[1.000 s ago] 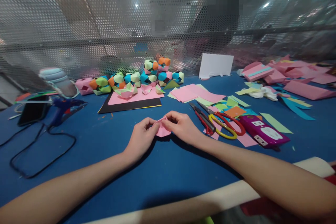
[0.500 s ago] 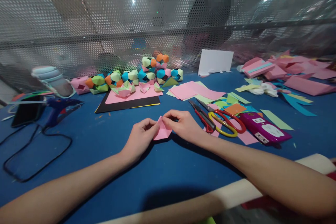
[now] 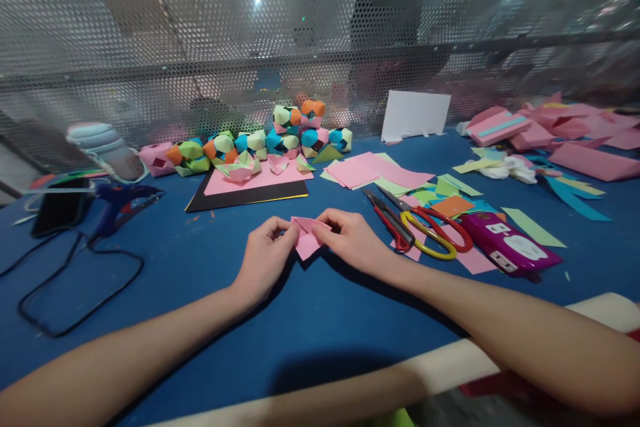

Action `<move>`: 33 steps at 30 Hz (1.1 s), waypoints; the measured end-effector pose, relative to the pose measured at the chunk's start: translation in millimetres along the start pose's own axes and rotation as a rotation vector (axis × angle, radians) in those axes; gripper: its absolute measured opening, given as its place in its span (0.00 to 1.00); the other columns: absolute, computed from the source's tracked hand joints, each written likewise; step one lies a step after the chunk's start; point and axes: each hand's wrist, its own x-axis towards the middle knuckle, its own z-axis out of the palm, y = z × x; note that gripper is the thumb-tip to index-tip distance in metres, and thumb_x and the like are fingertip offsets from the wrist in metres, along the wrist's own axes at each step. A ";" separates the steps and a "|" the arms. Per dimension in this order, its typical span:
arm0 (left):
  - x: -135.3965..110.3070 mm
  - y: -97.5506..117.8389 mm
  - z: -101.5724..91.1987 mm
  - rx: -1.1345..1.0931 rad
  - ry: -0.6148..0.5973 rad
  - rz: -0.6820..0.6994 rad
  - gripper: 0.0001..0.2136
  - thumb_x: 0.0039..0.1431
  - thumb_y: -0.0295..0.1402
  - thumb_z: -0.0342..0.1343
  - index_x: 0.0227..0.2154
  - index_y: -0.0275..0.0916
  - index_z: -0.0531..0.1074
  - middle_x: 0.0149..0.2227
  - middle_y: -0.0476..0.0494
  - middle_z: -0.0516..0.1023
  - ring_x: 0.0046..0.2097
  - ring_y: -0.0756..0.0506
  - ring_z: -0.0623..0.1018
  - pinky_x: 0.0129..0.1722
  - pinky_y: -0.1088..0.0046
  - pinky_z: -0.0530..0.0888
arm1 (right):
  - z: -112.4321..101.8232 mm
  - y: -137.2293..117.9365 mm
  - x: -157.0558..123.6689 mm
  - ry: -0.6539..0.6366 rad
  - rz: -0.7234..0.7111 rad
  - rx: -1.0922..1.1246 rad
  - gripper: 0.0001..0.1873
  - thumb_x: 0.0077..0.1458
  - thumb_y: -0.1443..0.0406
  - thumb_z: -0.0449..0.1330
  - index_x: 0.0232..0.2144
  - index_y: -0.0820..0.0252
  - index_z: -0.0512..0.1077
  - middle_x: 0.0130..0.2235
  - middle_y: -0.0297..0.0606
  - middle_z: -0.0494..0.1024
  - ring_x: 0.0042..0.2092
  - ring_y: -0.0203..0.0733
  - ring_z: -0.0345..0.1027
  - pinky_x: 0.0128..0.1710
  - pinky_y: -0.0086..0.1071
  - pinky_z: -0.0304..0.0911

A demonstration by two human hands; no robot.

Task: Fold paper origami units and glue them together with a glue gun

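A small folded pink paper piece (image 3: pixel 306 239) is held just above the blue table (image 3: pixel 210 293) between both hands. My left hand (image 3: pixel 265 255) pinches its left edge with curled fingers. My right hand (image 3: pixel 350 237) pinches its right side, thumb and fingers closed on the fold. Both forearms reach in from the near table edge.
Red and yellow scissors (image 3: pixel 425 232) and a purple box (image 3: pixel 505 248) lie right of my hands. Loose pink sheets (image 3: pixel 373 173), a black card with pink paper (image 3: pixel 250 190) and colourful folded paper balls (image 3: pixel 280 137) sit behind. A blue glue gun (image 3: pixel 120 203) with black cable (image 3: pixel 75 293) lies left.
The pink piece has been turned and refolded between my fingers; its point now hangs downward. Both hands stayed in about the same place.
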 end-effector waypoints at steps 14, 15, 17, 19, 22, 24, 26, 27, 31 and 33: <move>3.8 -5.4 -0.1 -0.042 -0.062 -0.007 0.13 0.53 0.41 0.57 0.30 0.35 0.77 0.29 0.46 0.78 0.32 0.48 0.72 0.33 0.74 0.67 | 2.9 4.9 -0.7 0.043 -0.041 -0.008 0.12 0.54 0.60 0.58 0.25 0.63 0.73 0.23 0.32 0.73 0.25 0.32 0.61 0.26 0.26 0.54; 4.2 -6.0 -0.2 -0.046 -0.037 -0.009 0.13 0.52 0.41 0.57 0.30 0.35 0.77 0.29 0.47 0.78 0.32 0.48 0.72 0.33 0.74 0.67 | 3.0 4.9 -0.7 0.035 -0.042 0.002 0.12 0.54 0.60 0.58 0.27 0.63 0.74 0.24 0.32 0.74 0.26 0.32 0.62 0.26 0.27 0.55; 4.5 -5.9 0.0 -0.048 -0.025 0.002 0.13 0.52 0.41 0.57 0.31 0.36 0.78 0.30 0.46 0.79 0.33 0.48 0.73 0.34 0.74 0.68 | 3.1 5.1 -0.4 0.030 -0.058 0.026 0.12 0.55 0.60 0.57 0.32 0.62 0.76 0.28 0.34 0.77 0.28 0.33 0.64 0.28 0.27 0.57; 4.0 -4.5 0.5 -0.031 -0.056 0.023 0.12 0.53 0.40 0.57 0.32 0.37 0.78 0.32 0.46 0.80 0.35 0.46 0.75 0.37 0.73 0.70 | 3.0 5.6 0.4 0.044 -0.082 0.040 0.11 0.55 0.61 0.57 0.35 0.62 0.76 0.31 0.36 0.78 0.30 0.34 0.66 0.30 0.28 0.59; 2.3 -1.8 1.3 0.020 -0.108 0.037 0.12 0.53 0.39 0.57 0.33 0.37 0.79 0.34 0.45 0.81 0.38 0.45 0.76 0.40 0.71 0.71 | 2.6 6.0 1.2 0.053 -0.079 0.030 0.09 0.54 0.62 0.58 0.30 0.62 0.75 0.28 0.35 0.77 0.29 0.34 0.66 0.30 0.28 0.60; 1.4 -0.8 1.6 0.043 -0.129 0.038 0.12 0.52 0.39 0.57 0.34 0.38 0.79 0.35 0.45 0.81 0.38 0.44 0.76 0.40 0.70 0.71 | 2.1 5.8 1.2 0.057 -0.059 0.026 0.09 0.53 0.64 0.58 0.25 0.62 0.73 0.24 0.33 0.75 0.27 0.34 0.65 0.28 0.28 0.59; 0.8 -0.7 1.7 0.047 -0.144 0.045 0.13 0.52 0.39 0.57 0.35 0.37 0.79 0.34 0.45 0.81 0.37 0.44 0.76 0.39 0.70 0.71 | 2.0 5.4 0.7 0.077 -0.053 0.030 0.09 0.53 0.65 0.58 0.24 0.62 0.73 0.24 0.32 0.75 0.26 0.33 0.65 0.28 0.28 0.58; 0.7 -0.8 1.8 0.051 -0.151 0.050 0.12 0.51 0.39 0.57 0.34 0.37 0.79 0.33 0.45 0.81 0.36 0.45 0.76 0.38 0.71 0.71 | 2.1 5.2 0.4 0.086 -0.058 0.030 0.08 0.53 0.65 0.58 0.24 0.61 0.73 0.24 0.32 0.75 0.26 0.33 0.65 0.28 0.28 0.58; 0.7 -1.9 1.9 0.099 -0.151 0.060 0.09 0.50 0.37 0.57 0.26 0.36 0.77 0.26 0.49 0.77 0.29 0.49 0.72 0.31 0.74 0.68 | 3.2 4.2 -1.0 0.112 -0.073 0.022 0.09 0.54 0.64 0.58 0.24 0.62 0.73 0.24 0.32 0.75 0.26 0.33 0.65 0.27 0.27 0.57; 1.0 -2.6 2.0 0.108 -0.140 0.057 0.09 0.50 0.36 0.56 0.26 0.35 0.76 0.25 0.49 0.77 0.29 0.49 0.71 0.30 0.75 0.66 | 3.2 3.6 -1.2 0.091 -0.084 0.020 0.10 0.54 0.63 0.58 0.24 0.62 0.73 0.24 0.33 0.75 0.26 0.33 0.65 0.27 0.27 0.57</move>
